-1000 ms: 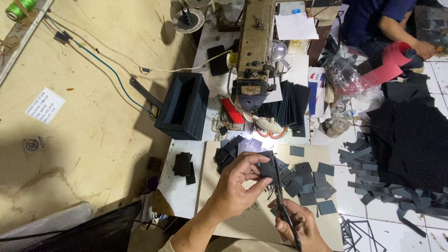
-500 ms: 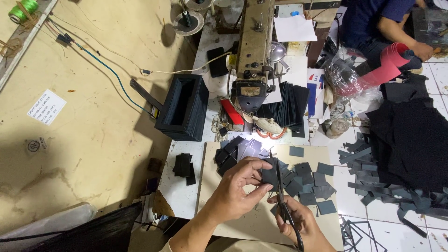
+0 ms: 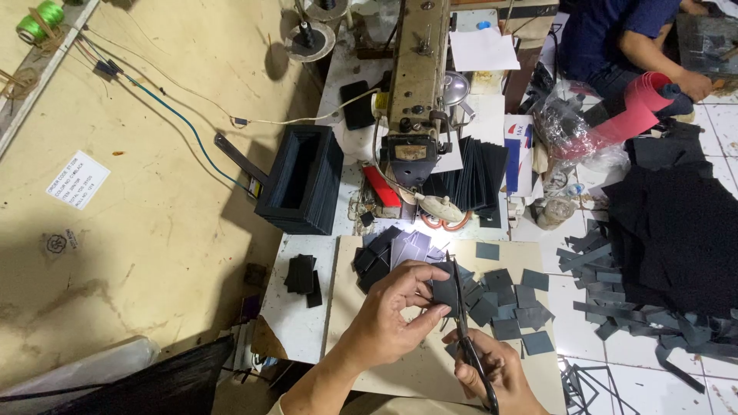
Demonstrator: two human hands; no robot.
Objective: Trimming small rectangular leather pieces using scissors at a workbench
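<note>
Left hand (image 3: pixel 396 311) is closed on a dark square patch (image 3: pixel 444 294), thumb beneath and fingers curled over its near edge, holding it just above the tan board (image 3: pixel 400 373). Right hand (image 3: pixel 492 373) is clamped around the handles of black scissors (image 3: pixel 463 323); the blades point away from the person and lie against the right edge of the patch, nearly together. Patch and scissors sit over the middle of the board, in front of the sewing machine (image 3: pixel 419 84). Loose grey-black squares (image 3: pixel 511 303) lie scattered on the board just right of the scissors; a second heap (image 3: pixel 388 253) lies behind the left hand under the machine lamp's glare. A black open box (image 3: pixel 301 180) stands left of the machine. A small stack of dark pieces (image 3: pixel 301 274) rests on the white table left of the board. Black strips and fabric (image 3: pixel 669 230) cover the floor tiles to the right, where another person holds a red roll (image 3: pixel 634 107).
</note>
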